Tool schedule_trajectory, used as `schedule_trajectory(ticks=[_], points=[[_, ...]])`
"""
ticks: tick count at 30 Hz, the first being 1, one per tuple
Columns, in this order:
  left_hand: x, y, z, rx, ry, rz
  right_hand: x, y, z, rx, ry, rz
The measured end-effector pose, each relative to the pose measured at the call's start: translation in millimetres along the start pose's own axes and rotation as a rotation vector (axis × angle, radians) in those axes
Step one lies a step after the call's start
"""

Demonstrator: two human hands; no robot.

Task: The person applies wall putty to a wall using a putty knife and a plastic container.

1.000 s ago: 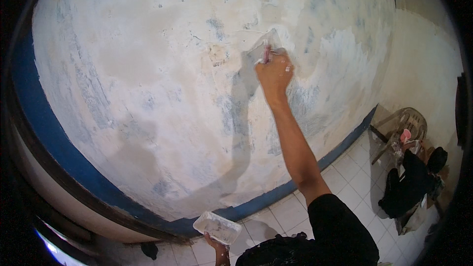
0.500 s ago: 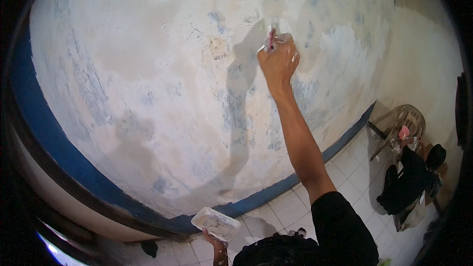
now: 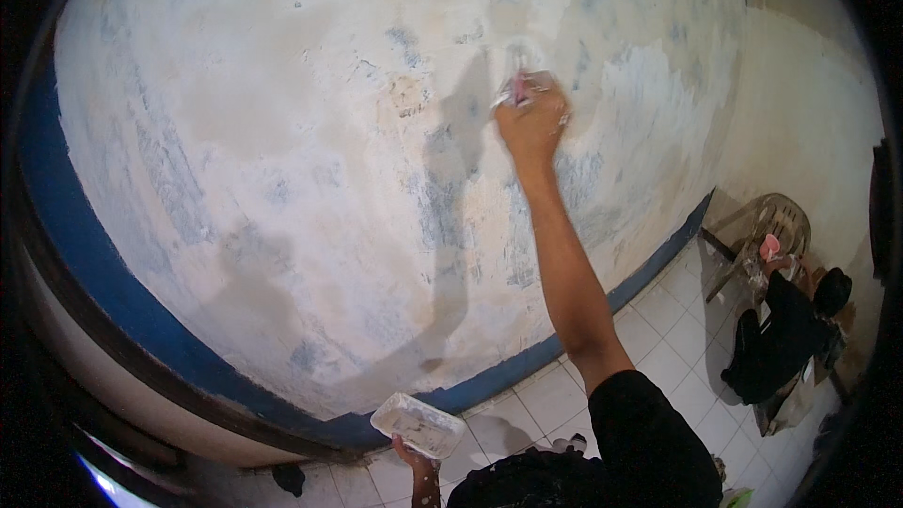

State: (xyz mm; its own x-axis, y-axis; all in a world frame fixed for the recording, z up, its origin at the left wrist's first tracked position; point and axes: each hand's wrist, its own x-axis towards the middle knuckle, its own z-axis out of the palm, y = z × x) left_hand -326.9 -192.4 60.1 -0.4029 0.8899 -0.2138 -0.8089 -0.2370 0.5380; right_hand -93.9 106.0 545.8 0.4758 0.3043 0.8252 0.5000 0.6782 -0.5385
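Out at full reach, my right hand (image 3: 536, 122) presses against the patchy wall (image 3: 310, 132). Its fingers are closed around a putty scraper (image 3: 519, 91) with a reddish handle; the hand is slightly blurred and the blade is partly hidden. White smears mark the knuckles. Low in the picture, my left hand (image 3: 410, 454) grips the near edge of a white rectangular tray (image 3: 442, 420). Pale paste coats the inside of that tray. White, beige and bluish-grey patches cover the wall, and my arm's shadow falls across it.
A blue band (image 3: 555, 355) edges the wall's foot above white floor tiles (image 3: 527, 411). On the right stands a brown plastic chair (image 3: 785, 221), with a pink object (image 3: 770, 246) by it. What looks like a person in dark clothes (image 3: 785, 343) is low beside the chair.
My right hand and the scraper have slid slightly down along the wall. The tray in my left hand has shifted a little to the right, and the whole view has tilted slightly.
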Motion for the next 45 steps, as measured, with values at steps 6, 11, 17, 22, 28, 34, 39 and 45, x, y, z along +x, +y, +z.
schedule_trajectory(ticks=[6, 11, 17, 22, 28, 34, 39, 45], points=[[-18, 7, 6, 0.044, 0.048, 0.083, -4, 2, 24, -0.17, 0.009, -0.122], [-11, 11, 0, 0.053, 0.031, 0.126, -29, -37, 34, -0.141, -0.102, -0.305], [-4, 5, -1, 0.061, 0.063, 0.114, 7, -24, 6, -0.139, 0.005, -0.279], [0, 0, -7, 0.076, 0.003, 0.12, -50, -23, 60, -0.228, -0.245, -0.457], [3, 1, -2, 0.047, -0.002, 0.084, -63, -33, 20, 0.18, -0.335, -0.114], [0, -4, -11, -0.028, -0.03, 0.062, 7, 0, 19, -0.157, -0.14, -0.237], [-10, 6, 18, 0.002, 0.122, 0.065, -66, -43, 44, -0.187, -0.4, -0.458], [-7, 7, 17, 0.021, 0.064, 0.091, -1, -25, 3, -0.093, -0.118, -0.244]])
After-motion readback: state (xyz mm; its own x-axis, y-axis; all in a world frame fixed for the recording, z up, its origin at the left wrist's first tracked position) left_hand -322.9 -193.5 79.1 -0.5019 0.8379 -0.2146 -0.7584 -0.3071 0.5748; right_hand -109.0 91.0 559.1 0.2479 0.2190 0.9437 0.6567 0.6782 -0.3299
